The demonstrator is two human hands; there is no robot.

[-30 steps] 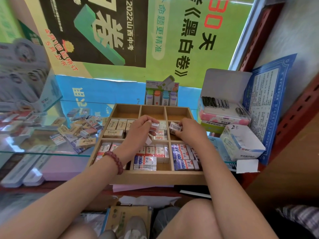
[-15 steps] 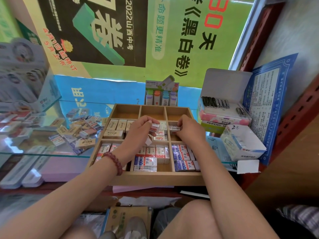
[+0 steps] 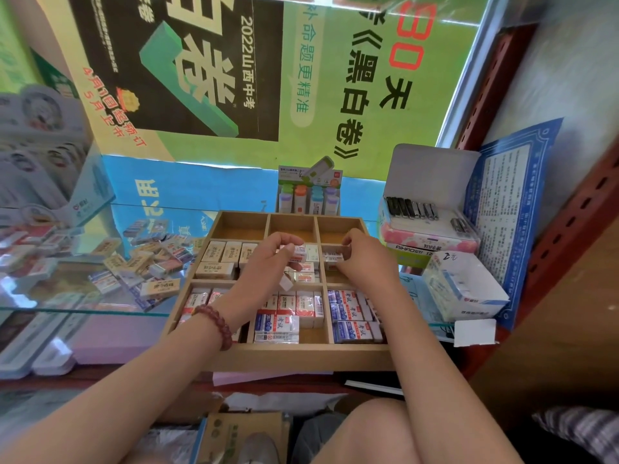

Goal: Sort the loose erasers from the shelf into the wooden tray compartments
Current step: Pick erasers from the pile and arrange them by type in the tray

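Note:
A wooden tray (image 3: 301, 354) with nine compartments sits on the glass shelf in front of me. Its back row is bare; the middle and front rows hold wrapped erasers. My left hand (image 3: 268, 262) hovers over the middle compartment and grips several small white erasers (image 3: 296, 251), one sticking out below the palm. My right hand (image 3: 363, 259) pinches a small white eraser (image 3: 335, 256) low inside the middle-right compartment. Loose erasers (image 3: 144, 266) lie piled on the glass to the tray's left.
A display box of correction tapes (image 3: 310, 192) stands behind the tray. Open cardboard boxes (image 3: 432, 209) and a white carton (image 3: 465, 289) crowd the right side beside a red shelf post (image 3: 569, 222). The glass shelf edge (image 3: 83, 311) runs along the left.
My right hand has carried its eraser from above the centre divider rightward and down into the middle-right compartment. My left hand has stayed over the middle compartment.

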